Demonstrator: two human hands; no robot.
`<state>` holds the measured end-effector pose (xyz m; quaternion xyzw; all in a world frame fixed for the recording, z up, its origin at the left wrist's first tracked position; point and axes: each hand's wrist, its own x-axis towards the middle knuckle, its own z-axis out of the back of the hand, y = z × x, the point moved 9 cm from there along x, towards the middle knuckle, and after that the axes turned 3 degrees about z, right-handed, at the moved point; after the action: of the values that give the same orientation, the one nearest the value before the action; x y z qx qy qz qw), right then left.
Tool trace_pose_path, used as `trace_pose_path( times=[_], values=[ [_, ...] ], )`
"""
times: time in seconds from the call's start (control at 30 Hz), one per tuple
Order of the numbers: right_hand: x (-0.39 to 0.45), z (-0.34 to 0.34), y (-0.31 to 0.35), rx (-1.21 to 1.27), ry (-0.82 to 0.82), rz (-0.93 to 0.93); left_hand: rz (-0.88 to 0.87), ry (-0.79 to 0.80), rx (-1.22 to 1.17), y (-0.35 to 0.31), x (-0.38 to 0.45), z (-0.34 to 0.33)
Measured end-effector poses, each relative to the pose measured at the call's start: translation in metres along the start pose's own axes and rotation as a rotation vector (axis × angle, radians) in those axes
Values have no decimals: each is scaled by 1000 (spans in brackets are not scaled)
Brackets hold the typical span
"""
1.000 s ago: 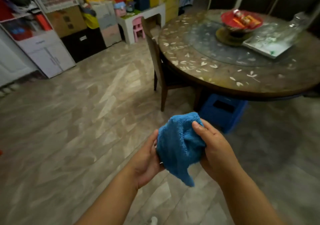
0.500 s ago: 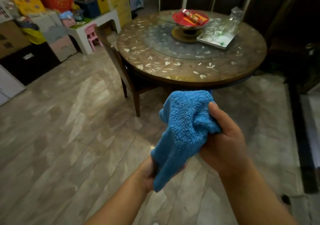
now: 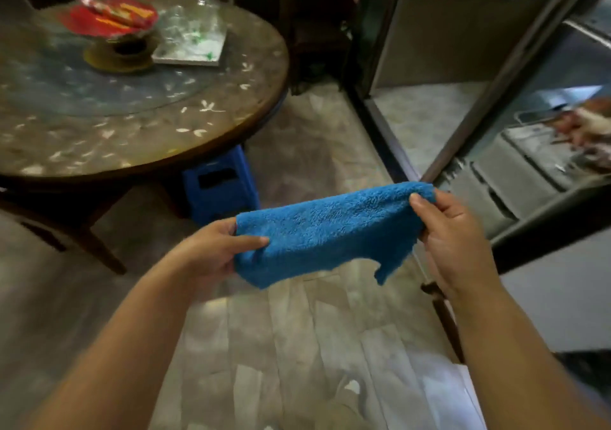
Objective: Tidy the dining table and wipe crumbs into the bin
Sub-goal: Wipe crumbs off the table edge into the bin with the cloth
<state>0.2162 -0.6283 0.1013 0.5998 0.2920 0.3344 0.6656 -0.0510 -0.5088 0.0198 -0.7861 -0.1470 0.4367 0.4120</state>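
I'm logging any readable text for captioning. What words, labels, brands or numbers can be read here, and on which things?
None can be read.
Snack packets in the red dish on the round table: printed wrappers, too blurred to read.
Blue cloth, held by the left hand and right hand: no label showing.
Blue stool: no marking visible.

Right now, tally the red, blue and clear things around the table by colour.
Red: 1, the dish on the table.
Blue: 2, the cloth and the stool.
Clear: cannot count; the glassware on the tray is blurred.
Total counted: 3
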Motion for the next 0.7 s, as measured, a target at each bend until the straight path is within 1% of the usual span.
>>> trace_pose_path(
  times=[0.07, 0.17, 0.2, 0.27, 0.3, 0.37, 0.43, 0.5, 0.57, 0.63, 0.7],
  values=[
    [-1, 50, 0, -147, -149, 35, -35, -25, 29, -16, 33, -33],
    [-2, 126, 4, -322, -407, 66, -142, -99, 141, -45, 73, -88],
    [-1, 148, 5, -342, -469, 62, -173, -78, 199, -55, 82, -109],
    [6, 193, 0, -311, -549, 36, -241, 56, 428, -73, 102, -165],
    [10, 210, -2, -279, -567, 12, -302, 87, 590, -82, 110, -187],
    [21, 247, -3, -181, -602, -27, -449, 67, 890, -106, 123, -237],
    [31, 278, -4, -60, -650, -27, -512, 64, 1094, -122, 136, -276],
    [42, 305, 0, -25, -660, -15, -483, 112, 1205, -129, 151, -311],
    [59, 328, 3, -43, -613, 13, -477, 126, 1290, -141, 165, -341],
    [82, 346, 0, -69, -495, 13, -533, 95, 1311, -162, 177, -367],
    [100, 356, -3, -40, -422, 9, -626, 63, 1301, -182, 184, -389]
  ],
)
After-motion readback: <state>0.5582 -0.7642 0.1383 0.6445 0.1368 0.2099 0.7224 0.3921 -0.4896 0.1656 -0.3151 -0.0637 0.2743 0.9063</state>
